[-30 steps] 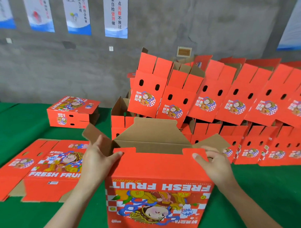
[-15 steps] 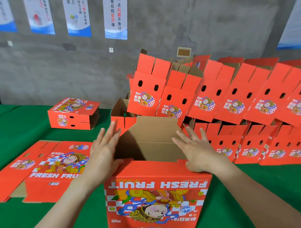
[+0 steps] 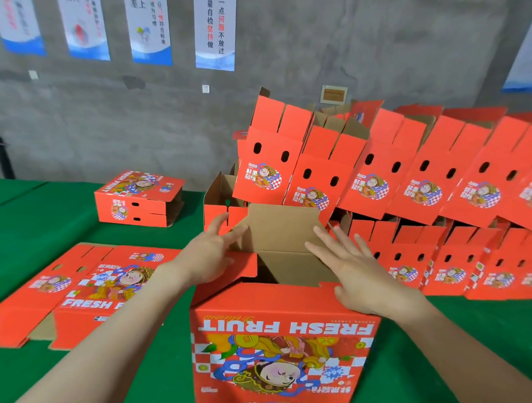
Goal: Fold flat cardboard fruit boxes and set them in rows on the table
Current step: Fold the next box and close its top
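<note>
A green table (image 3: pixel 31 223) holds rows of folded red fruit boxes (image 3: pixel 422 182) stacked along the back right. An open-topped fruit box (image 3: pixel 280 346) stands upright at the near centre, a flat unfolded box (image 3: pixel 83 288) lying to its left. The left hand (image 3: pixel 208 259) and right hand (image 3: pixel 361 274) press its top flaps (image 3: pixel 246 265), fingers straight and spread.

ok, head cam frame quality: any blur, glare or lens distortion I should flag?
Head view: flat, even light, no glare on the open fruit box, whose FRESH FRUIT print reads sharp. Head view: left hand and right hand look crisp, with no obvious motion smear. Head view: far-left wall posters are blurred, while the centre poster is legible. Head view: wide-angle bowing leans the posters outward near the frame edges.
</note>
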